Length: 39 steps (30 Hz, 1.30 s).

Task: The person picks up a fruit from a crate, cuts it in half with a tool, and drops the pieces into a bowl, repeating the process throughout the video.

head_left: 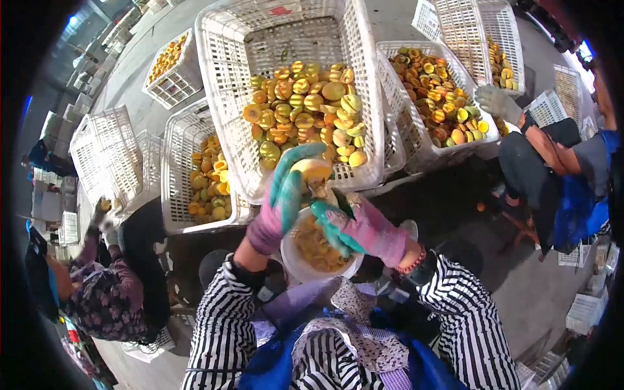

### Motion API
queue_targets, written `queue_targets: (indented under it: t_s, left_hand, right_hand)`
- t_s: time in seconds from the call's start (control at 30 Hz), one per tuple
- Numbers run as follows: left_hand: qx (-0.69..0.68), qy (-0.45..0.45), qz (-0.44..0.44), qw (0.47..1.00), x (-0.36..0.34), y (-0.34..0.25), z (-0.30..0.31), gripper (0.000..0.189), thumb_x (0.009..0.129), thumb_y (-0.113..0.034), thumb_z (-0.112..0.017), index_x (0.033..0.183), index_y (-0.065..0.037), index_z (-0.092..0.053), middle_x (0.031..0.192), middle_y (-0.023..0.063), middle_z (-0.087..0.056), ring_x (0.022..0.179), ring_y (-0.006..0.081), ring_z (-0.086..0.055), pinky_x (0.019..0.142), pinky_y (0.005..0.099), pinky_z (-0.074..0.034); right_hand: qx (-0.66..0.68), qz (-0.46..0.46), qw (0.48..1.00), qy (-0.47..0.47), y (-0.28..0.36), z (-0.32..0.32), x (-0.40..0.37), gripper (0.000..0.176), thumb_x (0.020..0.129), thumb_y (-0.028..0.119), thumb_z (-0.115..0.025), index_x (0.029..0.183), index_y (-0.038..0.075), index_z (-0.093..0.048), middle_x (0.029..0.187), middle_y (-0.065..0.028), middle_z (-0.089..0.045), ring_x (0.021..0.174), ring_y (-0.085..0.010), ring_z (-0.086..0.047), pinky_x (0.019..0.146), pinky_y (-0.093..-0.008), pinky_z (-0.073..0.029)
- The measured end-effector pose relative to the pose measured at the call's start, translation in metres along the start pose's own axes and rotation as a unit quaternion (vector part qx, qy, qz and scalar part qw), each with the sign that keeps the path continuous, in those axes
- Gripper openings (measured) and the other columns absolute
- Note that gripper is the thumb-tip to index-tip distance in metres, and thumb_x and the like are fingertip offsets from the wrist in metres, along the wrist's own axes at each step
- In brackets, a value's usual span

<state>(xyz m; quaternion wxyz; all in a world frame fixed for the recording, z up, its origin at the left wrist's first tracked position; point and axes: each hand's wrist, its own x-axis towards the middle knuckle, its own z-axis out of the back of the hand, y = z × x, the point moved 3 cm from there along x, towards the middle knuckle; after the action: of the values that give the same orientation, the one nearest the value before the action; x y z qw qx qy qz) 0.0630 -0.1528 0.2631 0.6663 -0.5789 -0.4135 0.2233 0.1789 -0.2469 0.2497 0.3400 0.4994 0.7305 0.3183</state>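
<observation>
My left hand (284,198), in a pink and green glove, has its fingers wrapped round a yellow peach-like fruit (312,170). My right hand (364,227), gloved the same way, is closed just below and right of the fruit. From its fingers a small metal-looking tool (320,191) points up against the underside of the fruit; its handle is hidden. Beneath both hands stands a white bucket (290,253) with yellowish scraps (318,246) in it. Right ahead, a tilted white crate (224,97) holds many halved yellow-orange fruits (305,107).
More fruit fills a crate (455,155) at right and another crate (174,175) at left. Stacked crates (107,153) stand farther left. Co-workers sit on both sides: a gloved hand (499,104) at right, a flowered sleeve (127,283) at left.
</observation>
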Motion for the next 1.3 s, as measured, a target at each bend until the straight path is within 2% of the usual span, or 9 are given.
queue_targets:
  t_s: [0.07, 0.27, 0.33, 0.53, 0.6, 0.73, 0.77, 0.9, 1.3]
  left_hand:
    - [-0.156, 0.019, 0.17, 0.973, 0.001, -0.003, 0.003, 0.047, 0.096, -0.041, -0.038, 0.105, 0.001, -0.056, 0.088, 0.0093, -0.062, 0.086, 0.0163, -0.058, 0.077, 0.0281, -0.047]
    - [0.039, -0.034, 0.141, 0.989, 0.001, -0.015, -0.006, 0.045, 0.097, -0.036, -0.035, 0.091, 0.002, -0.059, 0.079, 0.008, -0.062, 0.066, 0.016, -0.058, 0.066, 0.0273, -0.048]
    - [0.29, -0.037, -0.148, 0.945, 0.002, -0.022, -0.008, 0.048, 0.098, -0.034, -0.03, 0.084, 0.003, -0.058, 0.077, 0.007, -0.062, 0.061, 0.0159, -0.058, 0.064, 0.0269, -0.047]
    - [0.055, -0.082, -0.071, 0.993, 0.002, -0.006, 0.012, 0.046, 0.093, -0.042, -0.043, 0.087, 0.002, -0.054, 0.078, 0.0135, -0.063, 0.07, 0.0186, -0.062, 0.061, 0.0288, -0.05]
    - [0.381, -0.03, -0.32, 0.867, 0.001, -0.002, 0.018, 0.043, 0.089, -0.041, -0.052, 0.09, 0.002, -0.053, 0.079, 0.014, -0.062, 0.07, 0.0188, -0.061, 0.062, 0.0286, -0.05]
    - [0.412, 0.041, -0.221, 0.883, 0.005, -0.02, 0.016, 0.034, 0.087, -0.032, -0.058, 0.087, 0.001, -0.055, 0.08, 0.0117, -0.061, 0.067, 0.0175, -0.058, 0.061, 0.0288, -0.049]
    - [0.056, 0.013, 0.081, 0.995, 0.008, -0.02, 0.005, 0.025, 0.089, -0.024, -0.053, 0.087, 0.002, -0.055, 0.077, 0.0114, -0.061, 0.067, 0.0171, -0.058, 0.061, 0.0284, -0.048]
    - [-0.022, 0.031, 0.051, 0.998, -0.003, -0.014, 0.011, 0.026, 0.09, -0.022, -0.052, 0.083, 0.002, -0.059, 0.076, 0.0112, -0.061, 0.069, 0.0168, -0.058, 0.064, 0.0283, -0.047]
    - [-0.44, 0.012, 0.097, 0.893, -0.041, 0.005, -0.018, 0.045, 0.094, -0.045, -0.04, 0.086, -0.003, -0.051, 0.073, 0.0125, -0.055, 0.067, 0.0209, -0.055, 0.059, 0.0303, -0.046]
  right_hand:
    - [-0.594, 0.117, 0.794, -0.057, 0.007, 0.012, 0.005, 0.039, 0.088, 0.032, -0.058, 0.113, 0.002, -0.054, 0.097, -0.0117, -0.064, 0.087, -0.0245, -0.063, 0.076, -0.0342, -0.047]
    - [-0.388, 0.129, 0.912, -0.042, -0.019, 0.003, 0.008, 0.038, 0.09, 0.03, -0.056, 0.116, 0.002, -0.054, 0.104, -0.0116, -0.064, 0.097, -0.0234, -0.061, 0.081, -0.0328, -0.047]
    - [-0.333, 0.133, 0.932, -0.042, -0.021, -0.001, 0.01, 0.037, 0.09, 0.029, -0.056, 0.116, 0.003, -0.054, 0.106, -0.0093, -0.063, 0.098, -0.0213, -0.061, 0.081, -0.0315, -0.047]
    - [0.146, -0.125, 0.979, 0.063, -0.017, -0.016, 0.003, 0.031, 0.092, 0.025, -0.055, 0.118, 0.008, -0.054, 0.093, -0.0008, -0.06, 0.081, -0.0087, -0.058, 0.067, -0.023, -0.047]
    - [0.227, -0.103, 0.962, 0.114, -0.009, -0.019, 0.003, 0.03, 0.093, 0.024, -0.053, 0.12, 0.01, -0.053, 0.086, 0.0015, -0.057, 0.071, -0.0058, -0.055, 0.057, -0.0206, -0.044]
    - [-0.088, -0.057, 0.994, 0.017, -0.015, -0.006, 0.01, 0.032, 0.093, 0.031, -0.053, 0.116, 0.01, -0.055, 0.089, 0.0, -0.06, 0.066, -0.0063, -0.055, 0.053, -0.022, -0.044]
    - [-0.183, 0.155, 0.971, -0.015, -0.029, -0.001, 0.018, 0.032, 0.093, 0.031, -0.053, 0.115, 0.008, -0.055, 0.094, -0.0025, -0.062, 0.074, -0.0075, -0.056, 0.06, -0.0222, -0.045]
    - [0.311, -0.193, 0.931, 0.002, -0.029, -0.022, 0.004, 0.037, 0.092, 0.04, -0.051, 0.107, 0.008, -0.059, 0.087, -0.0032, -0.062, 0.069, -0.0093, -0.057, 0.056, -0.0238, -0.046]
    - [0.249, -0.228, 0.927, 0.165, -0.03, -0.045, -0.022, 0.041, 0.093, 0.051, -0.041, 0.073, 0.016, -0.047, 0.049, 0.0022, -0.038, 0.034, -0.0109, -0.035, 0.034, -0.0255, -0.029]
